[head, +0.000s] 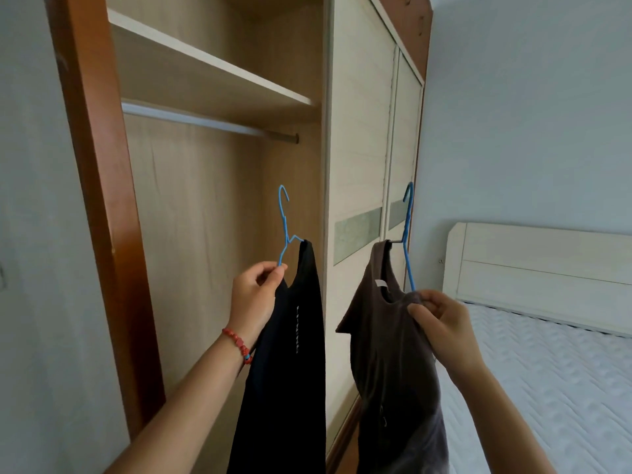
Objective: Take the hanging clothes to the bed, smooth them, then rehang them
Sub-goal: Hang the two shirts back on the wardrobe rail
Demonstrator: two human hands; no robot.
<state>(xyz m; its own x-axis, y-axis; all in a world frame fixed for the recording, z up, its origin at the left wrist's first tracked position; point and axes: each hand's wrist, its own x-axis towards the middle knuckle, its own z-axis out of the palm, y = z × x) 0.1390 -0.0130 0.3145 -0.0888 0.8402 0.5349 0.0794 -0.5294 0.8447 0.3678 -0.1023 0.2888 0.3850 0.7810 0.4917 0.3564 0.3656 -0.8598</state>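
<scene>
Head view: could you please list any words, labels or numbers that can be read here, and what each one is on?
None can be read.
Black garment: a vertical line of pale letters runs down it, too blurred to read.
Brown shirt: the small white neck tag shows no legible text.

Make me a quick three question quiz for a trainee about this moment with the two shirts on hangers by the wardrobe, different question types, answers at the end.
1. True or false: the wardrobe rail has a hanger hooked on it.
2. Which hand holds the black shirt on its blue hanger?
A. left hand
B. right hand
C. neither
3. Fill in: the brown shirt hangs to the ____ of the black one, nearer the bed.

Key:
1. False; the rail is bare and both hangers are in the hands.
2. A
3. right
</scene>
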